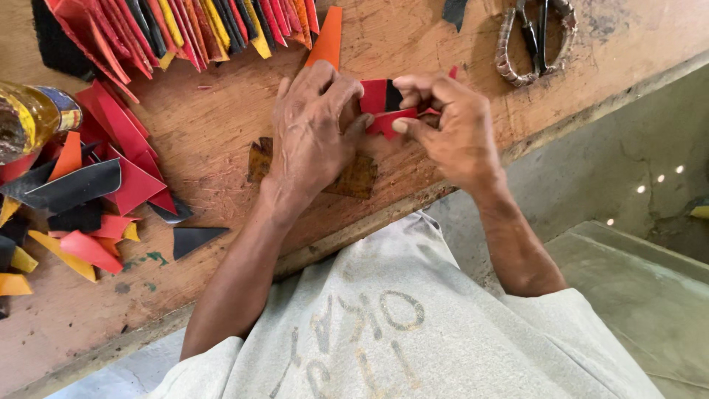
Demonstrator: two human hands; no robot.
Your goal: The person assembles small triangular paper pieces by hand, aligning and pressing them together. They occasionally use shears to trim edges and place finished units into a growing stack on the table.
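Note:
My left hand (314,122) and my right hand (450,125) meet over the wooden table (221,125). Both pinch one small piece of red and black sheet material (382,107) between thumbs and fingers. The piece is partly hidden by my fingers. An orange pointed strip (326,38) lies just beyond my left hand. A brown flat scrap (356,177) lies on the table under my left wrist.
Fanned red, yellow, orange and black strips (185,29) lie at the top left. Loose red, black and orange cut pieces (88,185) are heaped at the left beside a glass bottle (29,118). Scissors (535,37) rest at the top right. The table edge (517,148) runs diagonally; a grey floor lies beyond.

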